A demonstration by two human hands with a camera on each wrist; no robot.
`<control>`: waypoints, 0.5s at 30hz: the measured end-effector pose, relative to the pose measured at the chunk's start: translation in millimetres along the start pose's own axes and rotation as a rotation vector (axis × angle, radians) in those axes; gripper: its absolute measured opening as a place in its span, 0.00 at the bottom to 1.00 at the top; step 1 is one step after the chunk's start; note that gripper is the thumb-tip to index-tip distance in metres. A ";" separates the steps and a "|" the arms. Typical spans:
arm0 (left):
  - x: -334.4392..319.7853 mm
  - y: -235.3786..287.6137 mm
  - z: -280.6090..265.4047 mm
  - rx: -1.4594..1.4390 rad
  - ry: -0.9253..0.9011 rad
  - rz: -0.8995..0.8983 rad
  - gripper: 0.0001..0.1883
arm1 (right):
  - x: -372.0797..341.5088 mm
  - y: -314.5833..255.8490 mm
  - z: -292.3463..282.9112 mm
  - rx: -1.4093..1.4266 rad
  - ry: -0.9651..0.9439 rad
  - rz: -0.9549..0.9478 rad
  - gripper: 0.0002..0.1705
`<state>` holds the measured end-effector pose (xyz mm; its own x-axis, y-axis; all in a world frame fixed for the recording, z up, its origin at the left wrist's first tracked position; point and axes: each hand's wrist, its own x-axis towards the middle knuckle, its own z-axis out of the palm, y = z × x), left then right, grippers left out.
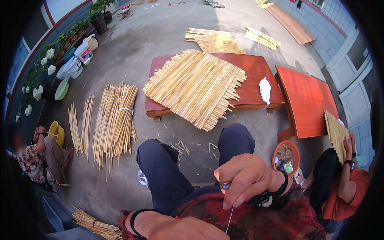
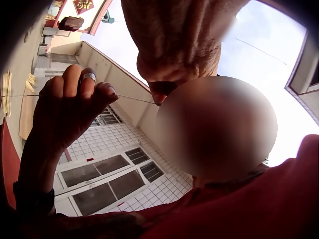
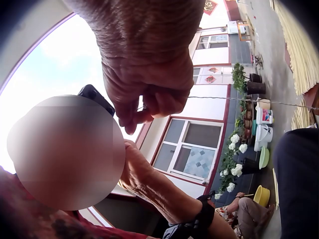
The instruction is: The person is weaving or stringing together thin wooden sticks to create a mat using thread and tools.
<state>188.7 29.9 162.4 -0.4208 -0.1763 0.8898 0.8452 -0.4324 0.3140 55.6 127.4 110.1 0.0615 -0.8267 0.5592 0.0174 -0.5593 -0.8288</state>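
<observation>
A thin twisted string [image 1: 230, 218] runs between my two hands in front of my chest. My right hand [image 1: 248, 176], wearing a ring-like metal thimble [image 1: 225, 185], pinches it between thumb and curled fingers. The string's other part reaches the fingertips of my left hand [image 2: 174, 55], which grip it close to my blurred face. In the head view the left hand's fingers are cut off at the bottom edge. Beyond the right hand the string stretches away on the far side in both wrist views. Ahead, a mat of pale stalks [image 1: 196, 86] lies over the low red table [image 1: 256, 64].
Stalk bundles [image 1: 114, 124] lie on the ground to the left. A second red table [image 1: 310, 100] and an orange basin [image 1: 294, 150] stand at right. One person [image 1: 40, 156] sits left, another [image 1: 348, 188] right holding a smaller mat [image 1: 336, 134]. Stalk offcuts [image 1: 182, 148] litter the floor.
</observation>
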 end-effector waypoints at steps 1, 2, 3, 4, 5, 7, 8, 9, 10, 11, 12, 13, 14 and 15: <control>-2.9 -1.8 3.4 0.008 0.076 0.085 0.03 | 1.2 -1.1 0.5 -0.008 -0.006 -0.003 0.09; -3.0 -0.4 1.6 0.016 0.084 0.073 0.03 | 1.5 -1.9 1.3 0.008 -0.001 -0.004 0.09; -0.8 0.5 -2.5 0.011 0.016 0.058 0.03 | 2.1 -3.0 1.1 0.002 0.004 -0.006 0.10; 0.2 0.4 -5.1 0.001 -0.056 0.048 0.03 | 2.1 -3.4 0.9 -0.011 0.008 -0.007 0.10; -0.7 -0.9 -5.0 0.002 -0.054 0.045 0.03 | 1.5 -2.9 1.2 -0.007 0.009 -0.007 0.10; -2.0 -4.1 -4.3 0.007 -0.038 0.095 0.03 | 0.3 -2.2 1.7 0.000 0.026 -0.002 0.11; 1.8 -5.2 -8.7 0.005 -0.037 0.093 0.03 | -0.9 -2.2 1.7 0.000 0.029 -0.001 0.11; 8.8 -5.7 -17.8 -0.030 -0.190 0.083 0.05 | -2.1 -2.0 1.6 -0.006 0.030 0.001 0.11; 12.9 -4.7 -24.7 -0.067 -0.345 0.073 0.06 | -3.1 -1.8 0.9 -0.015 0.030 0.002 0.11; 8.5 -1.2 -24.9 -0.073 -0.345 0.076 0.06 | -5.1 -2.3 0.8 -0.020 0.033 0.005 0.11; 0.4 2.7 -23.6 0.004 -0.201 -0.056 0.07 | -7.8 -3.4 0.6 -0.043 0.052 0.055 0.09; -3.9 4.1 -26.6 0.083 -0.065 -0.186 0.08 | -9.5 -3.9 -2.0 -0.072 0.069 0.098 0.07; -5.8 4.0 -36.4 0.073 -0.078 -0.179 0.08 | -12.0 1.5 -7.2 -0.089 0.073 0.095 0.07; -9.8 3.8 -47.9 0.105 -0.213 -0.226 0.06 | -15.7 11.5 -13.2 -0.182 0.005 0.167 0.09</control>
<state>180.3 -12.3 139.0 -0.5325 0.1073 0.8396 0.7723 -0.3443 0.5338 41.6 133.2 92.0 0.0438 -0.9086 0.4154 -0.1723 -0.4164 -0.8927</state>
